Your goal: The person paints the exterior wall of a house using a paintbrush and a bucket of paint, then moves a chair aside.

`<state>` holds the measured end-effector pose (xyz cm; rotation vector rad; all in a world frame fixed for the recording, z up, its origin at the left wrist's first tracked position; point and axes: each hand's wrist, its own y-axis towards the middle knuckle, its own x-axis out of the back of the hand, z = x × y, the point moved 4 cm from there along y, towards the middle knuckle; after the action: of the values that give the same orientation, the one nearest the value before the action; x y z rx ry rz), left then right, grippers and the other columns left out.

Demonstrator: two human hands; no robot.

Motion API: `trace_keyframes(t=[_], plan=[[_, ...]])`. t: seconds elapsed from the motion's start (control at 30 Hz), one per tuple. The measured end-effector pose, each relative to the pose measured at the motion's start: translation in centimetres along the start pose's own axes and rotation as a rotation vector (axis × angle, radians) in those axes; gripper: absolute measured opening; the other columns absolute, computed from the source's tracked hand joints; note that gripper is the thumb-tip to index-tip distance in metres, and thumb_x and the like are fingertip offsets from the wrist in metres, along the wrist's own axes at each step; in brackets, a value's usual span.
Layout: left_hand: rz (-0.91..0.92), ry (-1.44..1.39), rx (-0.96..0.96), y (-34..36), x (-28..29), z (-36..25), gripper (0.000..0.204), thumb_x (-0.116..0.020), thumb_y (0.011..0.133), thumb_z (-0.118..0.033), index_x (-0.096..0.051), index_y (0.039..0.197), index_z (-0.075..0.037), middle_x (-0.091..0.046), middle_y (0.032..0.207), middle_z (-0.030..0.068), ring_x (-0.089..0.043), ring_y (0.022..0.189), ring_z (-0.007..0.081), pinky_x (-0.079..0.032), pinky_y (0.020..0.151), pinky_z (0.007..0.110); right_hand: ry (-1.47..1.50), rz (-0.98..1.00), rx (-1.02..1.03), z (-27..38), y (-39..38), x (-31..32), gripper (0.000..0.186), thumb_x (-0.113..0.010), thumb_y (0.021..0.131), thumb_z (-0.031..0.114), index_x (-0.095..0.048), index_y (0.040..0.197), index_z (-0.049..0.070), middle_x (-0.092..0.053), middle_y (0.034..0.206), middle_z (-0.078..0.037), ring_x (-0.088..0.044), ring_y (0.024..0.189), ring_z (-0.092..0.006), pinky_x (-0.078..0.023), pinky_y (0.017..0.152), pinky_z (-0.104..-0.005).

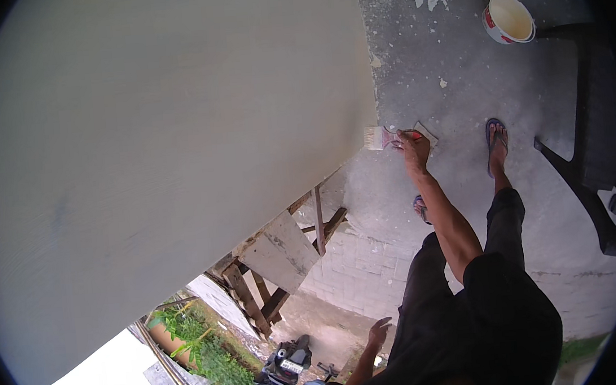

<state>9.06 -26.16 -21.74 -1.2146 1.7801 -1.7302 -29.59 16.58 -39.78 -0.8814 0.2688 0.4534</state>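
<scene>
My right hand (414,148) is closed around the handle of a paintbrush (375,138). The brush points left, its pale bristles at the lower edge of a large off-white wall (193,114), where the wall meets the grey floor. Whether the bristles touch the wall I cannot tell. Beside the same hand shows a flat, square-edged grey piece (428,134), partly hidden by the fingers; what it is does not show. My left hand (380,331) hangs at the lower left of my body, fingers apart and holding nothing.
A white bucket (510,19) with cream-coloured insides stands on the paint-flecked floor (452,94). At the right is a dark plastic chair (584,163). Wooden supports (265,297) stand beyond the wall's end, with a motorcycle (285,364) and plants (221,373) past them.
</scene>
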Motion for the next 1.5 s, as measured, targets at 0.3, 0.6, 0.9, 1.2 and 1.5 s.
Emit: trace_keyframes(t=[0.3, 0.6, 0.9, 1.2, 1.5], plan=[[-0.103, -0.006, -0.118, 3.1, 2.7, 1.4, 0.033, -0.053, 0.081, -0.007, -0.066, 0.112, -0.007, -0.063, 0.115, 0.0120, -0.057, 0.109, 0.0236, -0.045, 0.093, 0.031, -0.027, -0.029, 0.050, 20.3, -6.4, 11.3, 0.021, -0.072, 0.080, 0.014, -0.059, 0.091, 0.001, -0.064, 0.083, -0.009, -0.065, 0.064, -0.0214, -0.056, 0.055, -0.0297], [-0.321, 0.515, -0.702, 7.6, 5.7, -6.2, 0.031, -0.047, 0.080, -0.013, -0.069, 0.100, -0.007, -0.067, 0.106, 0.0151, -0.061, 0.102, 0.0305, -0.049, 0.089, 0.037, -0.024, -0.001, 0.187, 37.0, -20.2, 21.6, 0.024, -0.067, 0.086, 0.021, -0.057, 0.100, 0.003, -0.065, 0.102, -0.012, -0.065, 0.092, -0.0230, -0.056, 0.081, -0.0339], [-0.414, 0.688, -0.917, 9.1, 10.1, -14.2, 0.022, -0.054, 0.078, -0.014, -0.070, 0.092, -0.009, -0.068, 0.101, 0.0132, -0.063, 0.097, 0.0312, -0.050, 0.086, 0.040, 0.297, -0.054, 0.285, 33.6, -28.5, 25.5, 0.027, -0.065, 0.087, 0.020, -0.058, 0.101, -0.001, -0.065, 0.103, -0.015, -0.065, 0.097, -0.0266, -0.056, 0.083, -0.0360], [-0.183, 0.193, -0.347, 9.7, 10.0, -8.6, 0.023, -0.047, 0.087, -0.014, -0.060, 0.097, 0.002, -0.069, 0.090, 0.0149, -0.069, 0.068, 0.0272, -0.049, 0.049, 0.036, 0.335, 0.065, 0.136, 33.2, -23.5, 25.3, 0.025, -0.066, 0.083, 0.018, -0.055, 0.098, 0.001, -0.065, 0.093, -0.012, -0.066, 0.086, -0.0254, -0.058, 0.073, -0.0340], [-0.122, 0.165, -0.219, 4.5, -6.0, -12.1, 0.034, -0.052, 0.087, -0.028, -0.066, 0.101, -0.001, -0.070, 0.098, 0.0098, -0.067, 0.088, 0.0246, -0.054, 0.076, 0.037, 0.306, 0.079, 0.068, 43.7, -21.5, 28.7, 0.020, -0.061, 0.088, 0.020, -0.054, 0.095, 0.002, -0.066, 0.092, -0.015, -0.067, 0.081, -0.0272, -0.059, 0.068, -0.0339]])
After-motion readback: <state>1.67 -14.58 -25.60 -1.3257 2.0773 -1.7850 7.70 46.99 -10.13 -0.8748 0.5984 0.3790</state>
